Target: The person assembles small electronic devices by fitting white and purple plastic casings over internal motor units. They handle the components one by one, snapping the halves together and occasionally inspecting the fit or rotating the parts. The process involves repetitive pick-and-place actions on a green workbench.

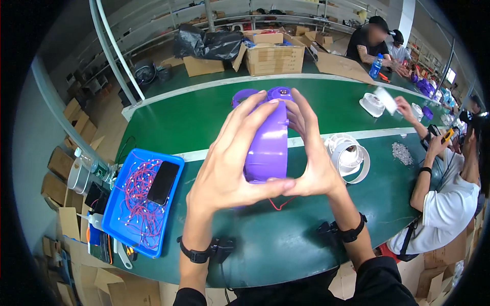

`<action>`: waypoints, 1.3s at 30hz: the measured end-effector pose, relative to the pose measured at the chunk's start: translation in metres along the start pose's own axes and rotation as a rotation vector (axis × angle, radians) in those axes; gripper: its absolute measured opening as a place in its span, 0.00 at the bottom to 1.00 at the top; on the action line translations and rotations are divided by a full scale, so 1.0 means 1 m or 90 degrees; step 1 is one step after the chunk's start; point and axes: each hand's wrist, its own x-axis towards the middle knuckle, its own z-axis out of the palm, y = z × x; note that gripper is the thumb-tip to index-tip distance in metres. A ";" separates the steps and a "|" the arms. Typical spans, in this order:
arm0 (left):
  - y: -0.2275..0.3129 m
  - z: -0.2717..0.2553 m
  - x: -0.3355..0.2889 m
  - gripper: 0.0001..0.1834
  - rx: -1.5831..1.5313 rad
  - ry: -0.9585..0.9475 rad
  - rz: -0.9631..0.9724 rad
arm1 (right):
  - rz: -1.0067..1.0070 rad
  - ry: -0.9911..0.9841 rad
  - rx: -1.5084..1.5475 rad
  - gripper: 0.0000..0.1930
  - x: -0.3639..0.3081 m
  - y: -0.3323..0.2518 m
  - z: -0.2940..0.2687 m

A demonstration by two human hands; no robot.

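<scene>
A glossy purple plastic housing (268,145) stands on edge between my two hands, above the green bench. My left hand (229,158) wraps its left side, fingers over the top and thumb along the bottom. From the right, my right hand (319,158) closes round it in the same way, the two thumbs meeting underneath. A round end with small metal contacts (284,92) shows at the top. Just behind my left fingertips is another purple rounded part (244,95); whether it joins the housing I cannot tell. A thin red wire (279,206) hangs in a loop below my thumbs.
At left lies a blue tray (109,224) with red wires (138,196) and a black phone (163,182). White ring-shaped parts (363,168) stand right of my hand, near a pile of small clear pieces (402,153). Co-workers sit at the right; cardboard boxes (275,58) stand behind.
</scene>
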 end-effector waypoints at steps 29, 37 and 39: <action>-0.004 0.015 0.001 0.59 -0.344 0.189 -0.200 | 0.020 0.149 -0.010 0.65 0.005 -0.019 -0.006; -0.009 0.035 0.002 0.57 -0.288 0.273 -0.150 | 0.145 0.175 0.322 0.51 0.002 -0.016 0.011; -0.013 0.027 0.000 0.56 -0.244 0.229 -0.144 | 0.111 0.181 0.298 0.51 0.001 -0.013 0.008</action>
